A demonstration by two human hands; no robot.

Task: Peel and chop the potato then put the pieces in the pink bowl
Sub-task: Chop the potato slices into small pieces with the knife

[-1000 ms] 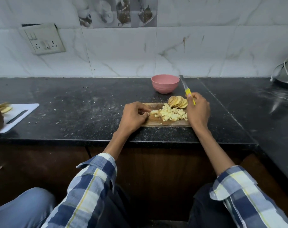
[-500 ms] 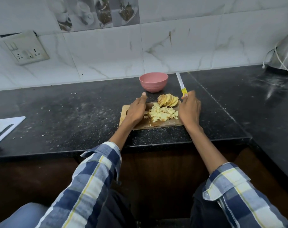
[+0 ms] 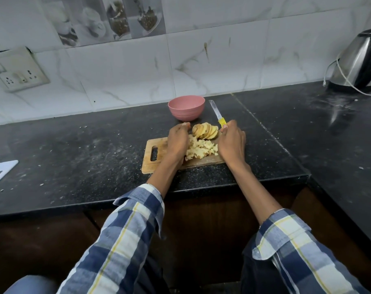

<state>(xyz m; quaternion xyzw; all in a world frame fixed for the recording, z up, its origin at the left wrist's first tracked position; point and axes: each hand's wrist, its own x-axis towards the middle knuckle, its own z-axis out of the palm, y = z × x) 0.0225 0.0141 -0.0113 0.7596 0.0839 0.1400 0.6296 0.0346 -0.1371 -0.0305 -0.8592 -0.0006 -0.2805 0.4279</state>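
Note:
A wooden cutting board (image 3: 151, 154) lies on the black counter. A heap of chopped potato pieces (image 3: 201, 150) sits on it, with a fan of potato slices (image 3: 205, 130) just behind. My left hand (image 3: 178, 141) lies flat on the board left of the heap, fingers stretched toward the slices. My right hand (image 3: 232, 142) grips the yellow handle of a knife (image 3: 217, 114) whose blade points away, toward the wall. The pink bowl (image 3: 186, 107) stands behind the board and looks empty.
A steel kettle (image 3: 359, 61) with a white cord stands at the back right. A white cutting board (image 3: 1, 171) pokes in at the left edge. A wall socket (image 3: 17, 70) is at the upper left. Crumbs speckle the counter (image 3: 84, 149).
My left hand has uncurled and slid forward along the board toward the slices. The view has shifted so the white board on the left is mostly out of frame.

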